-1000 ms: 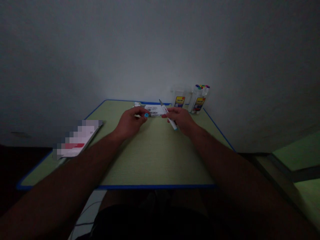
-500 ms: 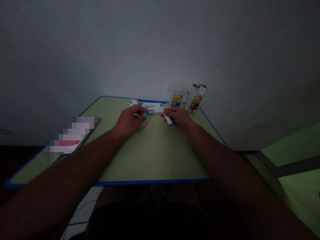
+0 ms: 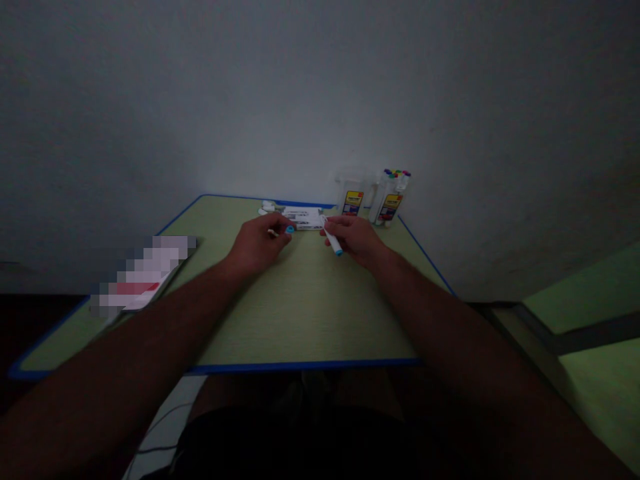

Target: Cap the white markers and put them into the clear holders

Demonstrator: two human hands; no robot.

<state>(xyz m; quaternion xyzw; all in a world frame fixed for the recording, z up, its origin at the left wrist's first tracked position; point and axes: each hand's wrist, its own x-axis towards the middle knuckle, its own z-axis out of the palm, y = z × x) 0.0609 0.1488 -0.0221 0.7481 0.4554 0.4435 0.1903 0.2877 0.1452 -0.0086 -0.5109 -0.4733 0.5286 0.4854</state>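
Note:
My left hand (image 3: 259,241) is closed on a small blue marker cap (image 3: 289,230), pinched between thumb and fingers. In my right hand (image 3: 357,237) is a white marker (image 3: 332,241) with a blue end that tilts down towards me; its upper tip looks uncapped. Both hands hover over the middle of the table, a short distance apart. Behind them lies a white sheet with dark print or drawings (image 3: 303,215), partly hidden by my hands.
A clear plastic case (image 3: 353,195) with a yellow label and a similar case full of coloured markers (image 3: 391,198) stand at the back right against the wall. A blurred-out flat item (image 3: 150,273) lies on the left of the blue-edged table (image 3: 305,307).
Hardly anything differs. The marker in my right hand has shifted slightly left and down, and my view has moved a little. Both hands keep their grips.

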